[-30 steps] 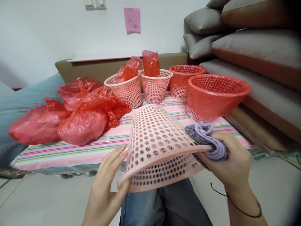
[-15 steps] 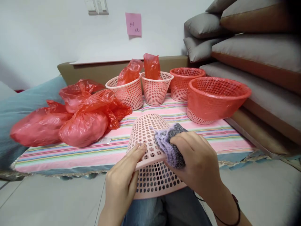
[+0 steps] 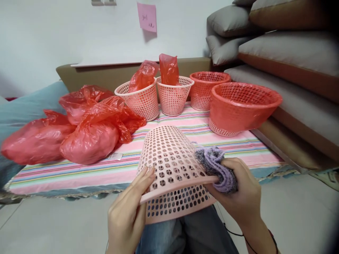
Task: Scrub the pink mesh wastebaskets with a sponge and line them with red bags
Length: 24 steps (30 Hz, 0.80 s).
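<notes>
A pink perforated plastic basket (image 3: 169,155) lies tilted above my lap, its open rim facing me and its base pointing toward the striped cloth. My left hand (image 3: 129,208) grips the rim at the left, fingers on the outer wall and thumb hidden below. Bunched in my right hand (image 3: 238,190) is a grey and lilac cloth (image 3: 215,169). It presses against the basket's right side close to the rim, with some right fingers hidden under the rim.
Behind stand two pink baskets (image 3: 173,100) with red plastic bags inside, and two baskets lined with red bags (image 3: 241,109). Full red bags (image 3: 90,141) sit at left on the striped cloth (image 3: 132,158). Grey cushions (image 3: 291,53) are stacked at right.
My right hand has slid the cloth rightward along the basket, from the front of the wall to its right side. My left hand and the rim have shifted slightly left.
</notes>
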Each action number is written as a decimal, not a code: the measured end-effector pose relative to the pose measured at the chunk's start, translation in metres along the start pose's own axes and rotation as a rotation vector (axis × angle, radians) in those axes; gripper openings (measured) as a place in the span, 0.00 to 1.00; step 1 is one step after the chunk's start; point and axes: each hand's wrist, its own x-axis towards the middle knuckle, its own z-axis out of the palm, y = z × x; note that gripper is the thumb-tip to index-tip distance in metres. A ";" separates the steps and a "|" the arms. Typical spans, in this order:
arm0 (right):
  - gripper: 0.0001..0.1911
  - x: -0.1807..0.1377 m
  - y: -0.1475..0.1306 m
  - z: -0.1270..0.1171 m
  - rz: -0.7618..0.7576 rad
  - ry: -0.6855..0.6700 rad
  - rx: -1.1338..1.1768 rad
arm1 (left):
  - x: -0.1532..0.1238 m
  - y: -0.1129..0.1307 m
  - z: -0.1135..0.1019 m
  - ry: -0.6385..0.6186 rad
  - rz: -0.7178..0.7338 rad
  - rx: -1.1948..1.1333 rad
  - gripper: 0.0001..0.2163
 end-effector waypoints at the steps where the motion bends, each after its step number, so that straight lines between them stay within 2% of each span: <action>1: 0.14 -0.004 0.003 0.001 0.037 0.013 0.005 | -0.001 0.000 0.000 0.008 -0.013 -0.001 0.22; 10: 0.15 -0.051 0.013 0.015 0.419 0.158 0.088 | -0.012 -0.004 -0.004 0.052 -0.075 -0.054 0.23; 14: 0.17 -0.074 0.017 0.025 0.674 0.180 0.235 | -0.014 -0.005 -0.003 0.107 -0.121 -0.028 0.22; 18: 0.19 -0.100 0.021 0.040 0.895 0.183 0.361 | -0.013 -0.007 -0.002 0.107 -0.110 -0.014 0.23; 21: 0.20 -0.116 0.018 0.048 1.003 0.194 0.429 | -0.013 -0.006 -0.001 0.103 -0.096 -0.033 0.23; 24: 0.21 -0.121 0.016 0.050 1.045 0.196 0.452 | -0.014 -0.003 0.000 0.126 -0.098 -0.034 0.22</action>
